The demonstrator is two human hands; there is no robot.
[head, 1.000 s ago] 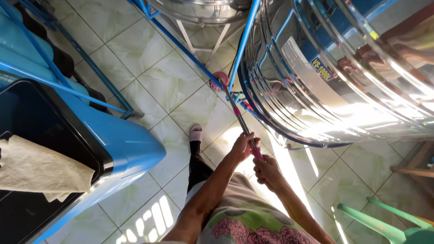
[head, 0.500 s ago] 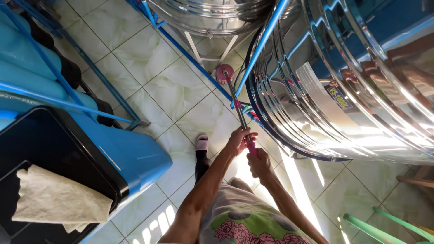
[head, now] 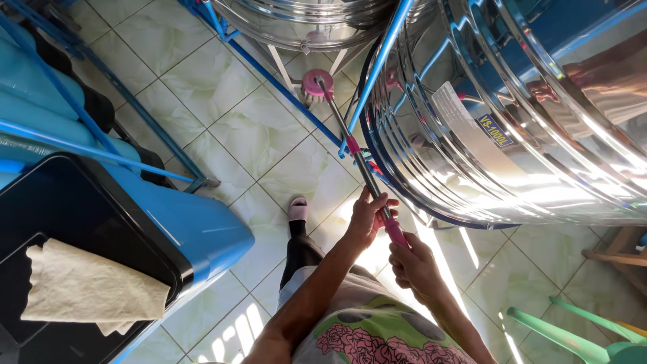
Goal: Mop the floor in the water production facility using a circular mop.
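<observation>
Centrally, a mop [head: 357,158] with a metal pole and pink round head slants up the frame, its head on the tiled floor [head: 256,135] at upper centre. Both the left hand [head: 367,219] and the right hand [head: 412,264] are clamped on its pink grip, beside a steel tank [head: 512,121] at right and a blue machine [head: 195,232] at left.

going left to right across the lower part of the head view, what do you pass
crumpled beige cloth → blue plastic bin → pink slipper → left hand → right hand → green plastic chair
</observation>
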